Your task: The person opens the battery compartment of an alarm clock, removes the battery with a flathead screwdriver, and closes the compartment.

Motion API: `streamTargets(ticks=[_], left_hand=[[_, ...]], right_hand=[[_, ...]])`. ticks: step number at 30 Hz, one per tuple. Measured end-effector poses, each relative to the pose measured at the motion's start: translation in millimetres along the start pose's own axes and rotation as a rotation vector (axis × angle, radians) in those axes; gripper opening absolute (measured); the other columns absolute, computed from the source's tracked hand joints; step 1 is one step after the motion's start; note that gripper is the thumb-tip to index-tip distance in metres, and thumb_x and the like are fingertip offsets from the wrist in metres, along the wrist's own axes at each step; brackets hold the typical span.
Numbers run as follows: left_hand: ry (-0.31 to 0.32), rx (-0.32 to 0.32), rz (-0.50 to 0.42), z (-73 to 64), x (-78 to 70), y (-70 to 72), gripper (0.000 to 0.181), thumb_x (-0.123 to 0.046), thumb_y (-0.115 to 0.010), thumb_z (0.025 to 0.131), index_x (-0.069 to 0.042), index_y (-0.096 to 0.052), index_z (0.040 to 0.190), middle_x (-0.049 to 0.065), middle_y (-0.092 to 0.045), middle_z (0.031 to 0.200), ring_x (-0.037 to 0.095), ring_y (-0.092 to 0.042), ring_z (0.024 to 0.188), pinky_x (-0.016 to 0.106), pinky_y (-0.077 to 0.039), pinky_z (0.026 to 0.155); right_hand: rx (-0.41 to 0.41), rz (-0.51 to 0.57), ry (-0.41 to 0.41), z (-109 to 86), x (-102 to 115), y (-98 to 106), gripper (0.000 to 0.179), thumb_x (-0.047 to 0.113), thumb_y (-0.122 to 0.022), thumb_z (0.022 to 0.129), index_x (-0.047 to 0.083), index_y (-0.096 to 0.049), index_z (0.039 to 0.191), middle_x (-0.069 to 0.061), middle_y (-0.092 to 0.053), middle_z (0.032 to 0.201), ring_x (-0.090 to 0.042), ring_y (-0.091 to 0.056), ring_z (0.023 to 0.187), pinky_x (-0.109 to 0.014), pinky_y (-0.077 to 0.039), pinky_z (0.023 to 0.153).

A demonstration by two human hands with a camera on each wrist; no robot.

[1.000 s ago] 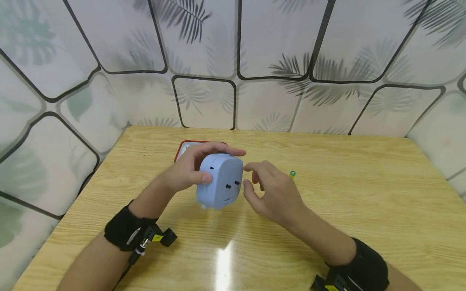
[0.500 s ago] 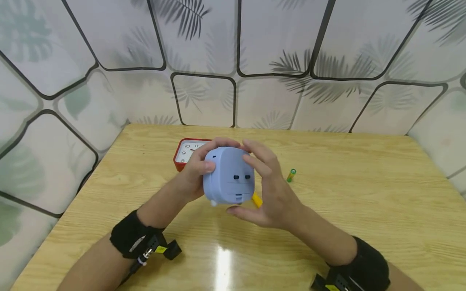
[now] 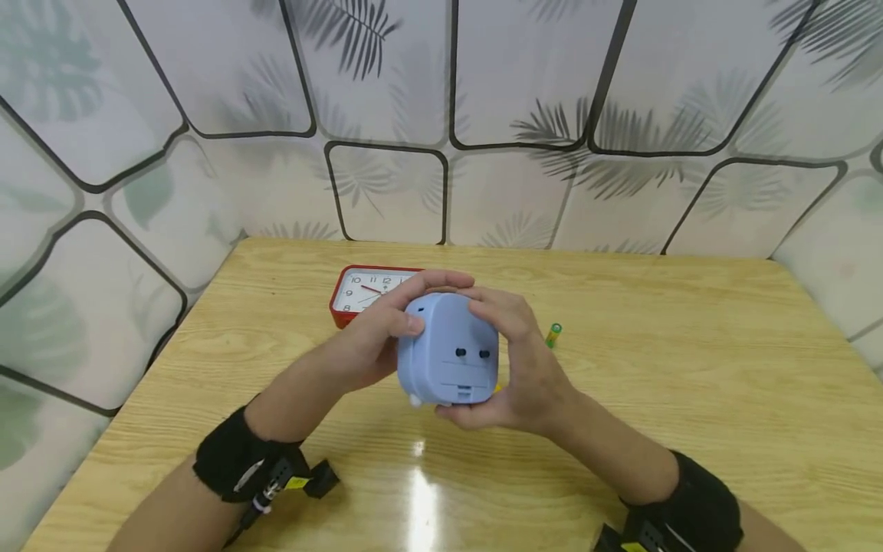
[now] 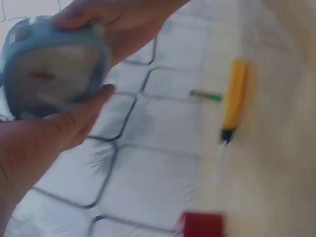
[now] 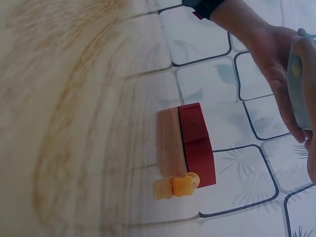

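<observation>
A light blue alarm clock [image 3: 451, 345] is held up over the table, its back with two black knobs and a battery cover turned to the head camera. My left hand [image 3: 372, 337] grips its left side, thumb [image 3: 411, 325] on the near edge and fingers over the top. From the right, my right hand [image 3: 527, 364] holds it with fingers at the upper right edge and thumb under the bottom. In the left wrist view, the blurred clock face [image 4: 54, 74] shows a red mark.
Behind my left hand stands a red-framed clock [image 3: 362, 290] on the wooden table [image 3: 690, 368]. A green battery [image 3: 554, 335] lies to the right. A screwdriver with a yellow handle [image 4: 236, 94] lies on the table, mostly hidden in the head view. A patterned wall rises behind.
The blue clock has moved right and turned its back more squarely to the head camera. My right hand came from beside it to hold its right side. More of the red-framed clock shows.
</observation>
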State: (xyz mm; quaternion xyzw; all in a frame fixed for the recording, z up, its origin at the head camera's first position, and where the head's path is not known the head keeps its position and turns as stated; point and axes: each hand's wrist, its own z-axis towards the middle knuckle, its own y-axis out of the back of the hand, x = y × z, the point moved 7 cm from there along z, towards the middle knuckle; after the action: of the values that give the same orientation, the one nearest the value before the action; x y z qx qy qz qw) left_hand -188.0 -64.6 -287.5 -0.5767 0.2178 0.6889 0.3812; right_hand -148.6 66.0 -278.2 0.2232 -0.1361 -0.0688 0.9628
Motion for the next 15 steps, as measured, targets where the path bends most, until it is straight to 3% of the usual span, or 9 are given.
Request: streamTargets(ticks=[3, 5, 9, 12, 15], left_hand=[[-0.032, 0.082, 0.323, -7.4, -20.2, -3.7, 0.065, -0.022, -0.061, 0.096, -0.003, -0.030, 0.151, 0.011, -0.048, 0.138, 0.023, -0.055, 0.118, 0.038, -0.055, 0.091], [-0.103, 0.107, 0.575, -11.7, -31.9, -7.5, 0.078, -0.023, -0.073, 0.091, -0.003, -0.028, 0.152, 0.010, -0.044, 0.144, 0.023, -0.052, 0.123, 0.039, -0.053, 0.095], [-0.191, 0.039, 1.017, -13.8, -41.0, -14.8, 0.104, -0.029, -0.091, 0.071, -0.004, -0.030, 0.152, 0.004, -0.044, 0.148, 0.017, -0.048, 0.130, 0.037, -0.046, 0.105], [-0.245, -0.019, 1.193, -13.4, -43.7, -19.4, 0.108, -0.037, -0.093, 0.067, -0.002, -0.032, 0.149, 0.007, -0.046, 0.147, 0.018, -0.047, 0.131, 0.039, -0.042, 0.108], [-0.282, -0.056, 1.221, -13.4, -44.7, -21.0, 0.105, -0.037, -0.094, 0.065, -0.002, -0.037, 0.146, 0.008, -0.050, 0.143, 0.018, -0.051, 0.126, 0.038, -0.045, 0.105]], right_hand=[[0.005, -0.025, -0.014, -0.4, -1.1, -1.3, 0.085, 0.043, -0.079, 0.077, -0.004, -0.039, 0.135, -0.027, -0.048, 0.133, -0.037, -0.047, 0.120, -0.040, -0.045, 0.097], [0.000, -0.048, -0.006, -0.1, -1.1, -1.5, 0.083, 0.043, -0.077, 0.078, -0.005, -0.039, 0.134, -0.028, -0.048, 0.133, -0.038, -0.047, 0.119, -0.041, -0.045, 0.096], [0.008, -0.065, 0.003, -0.3, -1.8, -1.7, 0.079, 0.038, -0.077, 0.077, -0.005, -0.040, 0.132, -0.029, -0.046, 0.135, -0.039, -0.045, 0.120, -0.042, -0.041, 0.099], [0.023, -0.065, 0.002, -0.5, -1.7, -2.1, 0.077, 0.033, -0.076, 0.076, -0.003, -0.039, 0.132, -0.029, -0.044, 0.137, -0.039, -0.043, 0.123, -0.042, -0.039, 0.101], [0.029, -0.064, 0.009, 0.5, -0.4, -2.6, 0.077, 0.029, -0.076, 0.072, -0.002, -0.039, 0.132, -0.030, -0.043, 0.138, -0.038, -0.041, 0.125, -0.043, -0.037, 0.101]])
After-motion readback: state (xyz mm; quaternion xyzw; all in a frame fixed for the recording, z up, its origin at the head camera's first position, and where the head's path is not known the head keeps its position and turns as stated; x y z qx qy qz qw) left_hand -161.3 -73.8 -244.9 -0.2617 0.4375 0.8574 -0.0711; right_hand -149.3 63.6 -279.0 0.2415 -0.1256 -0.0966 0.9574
